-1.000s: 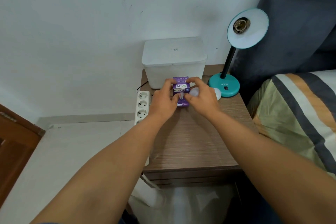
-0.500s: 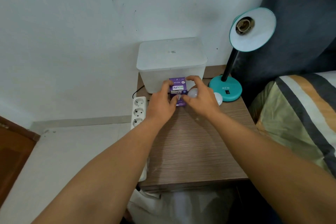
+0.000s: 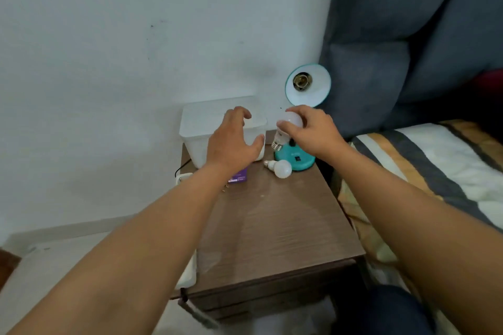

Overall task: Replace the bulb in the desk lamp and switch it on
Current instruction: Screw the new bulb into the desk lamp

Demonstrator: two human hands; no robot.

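Note:
A teal desk lamp [image 3: 295,162] stands at the back right of the wooden nightstand [image 3: 272,226], its shade [image 3: 309,85] tilted toward me with a bare socket. My right hand [image 3: 313,132] holds a white bulb [image 3: 288,125] in front of the lamp's stem, screw base pointing down-left. A second white bulb [image 3: 280,168] lies on the nightstand beside the lamp base. My left hand [image 3: 234,141] hovers with fingers spread above the purple bulb box [image 3: 239,177], which lies mostly hidden under the wrist.
A white lidded plastic box [image 3: 196,128] stands against the wall behind my left hand. A power strip [image 3: 182,178] hangs off the nightstand's left edge. A bed with a striped cover [image 3: 424,166] and a dark headboard lies to the right.
My right hand has pulled a bulb out of the purple box and lifted it toward the lamp. My left hand has let go of the box, which now lies on the nightstand.

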